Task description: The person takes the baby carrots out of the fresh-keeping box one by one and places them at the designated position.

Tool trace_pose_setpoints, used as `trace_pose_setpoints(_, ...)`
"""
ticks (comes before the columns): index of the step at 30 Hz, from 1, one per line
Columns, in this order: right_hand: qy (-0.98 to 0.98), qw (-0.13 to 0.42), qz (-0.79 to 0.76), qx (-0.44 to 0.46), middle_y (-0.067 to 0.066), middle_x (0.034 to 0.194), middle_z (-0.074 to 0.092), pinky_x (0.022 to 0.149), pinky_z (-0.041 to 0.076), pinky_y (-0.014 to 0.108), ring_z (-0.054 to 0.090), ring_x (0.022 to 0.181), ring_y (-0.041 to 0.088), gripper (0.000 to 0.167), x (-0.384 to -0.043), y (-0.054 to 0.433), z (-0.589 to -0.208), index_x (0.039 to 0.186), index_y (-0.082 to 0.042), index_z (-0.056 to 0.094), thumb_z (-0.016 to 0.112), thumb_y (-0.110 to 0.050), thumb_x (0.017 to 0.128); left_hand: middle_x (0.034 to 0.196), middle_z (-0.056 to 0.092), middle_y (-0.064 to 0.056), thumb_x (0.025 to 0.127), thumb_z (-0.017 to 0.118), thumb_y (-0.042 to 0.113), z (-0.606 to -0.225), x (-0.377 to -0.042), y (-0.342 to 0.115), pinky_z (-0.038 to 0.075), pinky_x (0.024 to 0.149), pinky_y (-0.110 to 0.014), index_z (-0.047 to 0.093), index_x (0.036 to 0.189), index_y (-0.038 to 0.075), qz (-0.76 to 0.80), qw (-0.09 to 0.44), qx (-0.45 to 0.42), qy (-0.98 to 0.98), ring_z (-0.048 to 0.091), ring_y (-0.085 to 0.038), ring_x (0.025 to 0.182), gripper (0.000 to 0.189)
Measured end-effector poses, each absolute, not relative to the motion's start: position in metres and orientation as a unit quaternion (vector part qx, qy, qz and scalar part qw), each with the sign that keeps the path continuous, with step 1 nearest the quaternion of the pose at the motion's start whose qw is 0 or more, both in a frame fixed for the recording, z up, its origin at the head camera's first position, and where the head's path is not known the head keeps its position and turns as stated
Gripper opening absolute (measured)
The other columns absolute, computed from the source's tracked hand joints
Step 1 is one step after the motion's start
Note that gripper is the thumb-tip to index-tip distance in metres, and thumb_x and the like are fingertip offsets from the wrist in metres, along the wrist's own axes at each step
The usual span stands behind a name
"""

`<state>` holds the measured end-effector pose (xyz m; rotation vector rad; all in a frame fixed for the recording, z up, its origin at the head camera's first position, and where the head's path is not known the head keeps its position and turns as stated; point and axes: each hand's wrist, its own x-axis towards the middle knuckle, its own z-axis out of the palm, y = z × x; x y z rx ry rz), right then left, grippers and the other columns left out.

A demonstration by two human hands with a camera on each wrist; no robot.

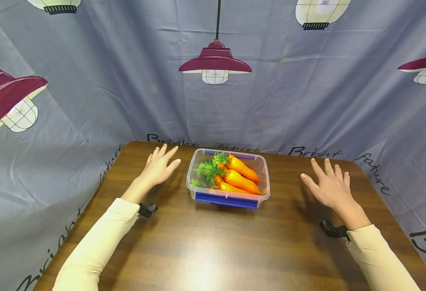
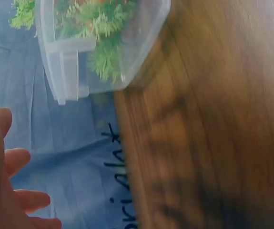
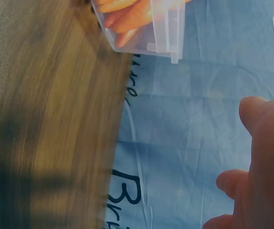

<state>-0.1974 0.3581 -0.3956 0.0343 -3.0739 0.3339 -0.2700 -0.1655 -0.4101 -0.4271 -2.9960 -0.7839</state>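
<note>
A clear plastic container [image 1: 263, 200] with blue side latches stands toward the back of the table, its top uncovered. Inside lie several orange carrots [image 1: 241, 181] with green leafy tops [image 1: 209, 169] pointing left. My left hand [image 1: 158, 166] hovers to the left of the container, fingers spread and holding nothing. Farther off on the other side, my right hand [image 1: 331, 188] is also spread and holds nothing. The left wrist view shows the leafy end of the container [image 2: 79, 71] beyond the fingers; the right wrist view shows its carrot end [image 3: 167, 33].
The brown wooden table [image 1: 205, 246] has a bright glare near its front. Grey-blue cloth [image 1: 154, 93] printed with lamps and lettering hangs behind and along both sides of it. Black bands with small devices [image 1: 147, 210] sit on both wrists.
</note>
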Motion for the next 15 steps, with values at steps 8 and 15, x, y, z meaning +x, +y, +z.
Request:
trace_pose_setpoints(8,-0.993,0.02,0.112,0.013,0.043,0.16,0.008,0.11,0.004,0.085,0.008,0.141,0.072,0.082,-0.197,0.356,-0.398,0.164,-0.013,0.013,0.029,-0.065,0.104,0.163,0.032,-0.027,0.107,0.05,0.03,-0.424,-0.271,-0.149,0.03,0.12,-0.066,0.037,0.158,0.011,-0.366,0.014,-0.156,-0.917,0.031,-0.048,0.15,0.056)
trace_pose_setpoints(15,-0.993,0.02,0.119,0.01,0.043,0.16,0.008,0.11,0.002,0.084,0.008,0.141,0.072,0.081,-0.196,0.357,-0.397,0.164,-0.013,0.013,0.029,-0.064,0.104,0.161,0.037,-0.022,0.107,0.05,0.03,-0.433,-0.276,-0.134,0.046,0.111,-0.059,0.036,0.159,0.018,-0.426,-0.023,-0.157,-0.891,0.052,-0.044,0.137,0.055)
